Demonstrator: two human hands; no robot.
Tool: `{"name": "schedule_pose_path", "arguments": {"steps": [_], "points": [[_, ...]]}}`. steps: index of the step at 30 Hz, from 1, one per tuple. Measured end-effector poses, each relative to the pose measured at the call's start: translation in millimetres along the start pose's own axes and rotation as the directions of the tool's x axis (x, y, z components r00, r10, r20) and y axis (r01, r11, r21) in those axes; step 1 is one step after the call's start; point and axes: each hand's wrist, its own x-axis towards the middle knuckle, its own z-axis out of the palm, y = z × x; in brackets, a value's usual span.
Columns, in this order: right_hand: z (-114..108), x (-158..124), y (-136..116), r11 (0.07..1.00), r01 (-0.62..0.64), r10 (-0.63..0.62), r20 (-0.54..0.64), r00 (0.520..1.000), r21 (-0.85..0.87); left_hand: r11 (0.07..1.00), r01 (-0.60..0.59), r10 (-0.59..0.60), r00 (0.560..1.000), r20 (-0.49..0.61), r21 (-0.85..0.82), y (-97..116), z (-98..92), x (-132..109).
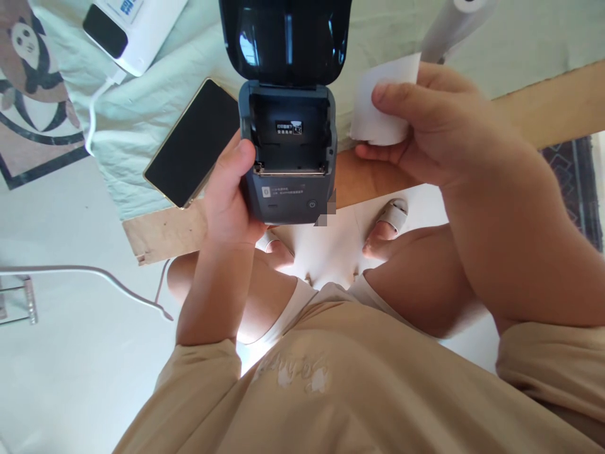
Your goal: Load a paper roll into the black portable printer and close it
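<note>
My left hand (229, 189) grips a dark blue-grey portable label printer (288, 198) by its left side, thumb along the edge. The glossy black lid (286, 41) is swung up, and the paper bay beneath holds no roll. A small printed sticker shows on the bay's back wall. To the right, my right hand (439, 120) pinches a white piece of paper (385, 101), thumb on its face and fingers behind. Whether this is a loose sheet or the end of a roll, I cannot tell. The paper is apart from the printer.
A black-screened phone (191, 145) lies left of the printer on the green cloth (184, 38). Further left is a white device (137, 31) with a white cable (97, 94). A white cylinder (451, 28) stands at back right. The wooden table edge (543, 107) runs below the hands.
</note>
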Motion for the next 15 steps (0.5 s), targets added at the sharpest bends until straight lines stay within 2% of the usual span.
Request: {"name": "schedule_pose_path", "arguments": {"steps": [5, 11, 15], "points": [[1.1, 2.5, -1.5, 0.998, -0.034, 0.035, -0.024, 0.999, 0.057, 0.999, -0.023, 0.023, 1.000, 0.005, 0.028, 1.6, -0.4, -1.7], [7.0, 0.4, -4.6, 0.997, 0.056, -0.053, -0.051, 0.997, 0.048, 1.000, 0.023, -0.023, 1.000, 0.007, 0.017, 3.3, 1.9, -2.5], [8.2, 0.3, -7.6, 0.995, 0.062, -0.060, -0.034, 0.998, 0.080, 0.999, 0.011, -0.012, 0.999, 0.033, 0.044, 3.3, 0.3, -0.9]]}}
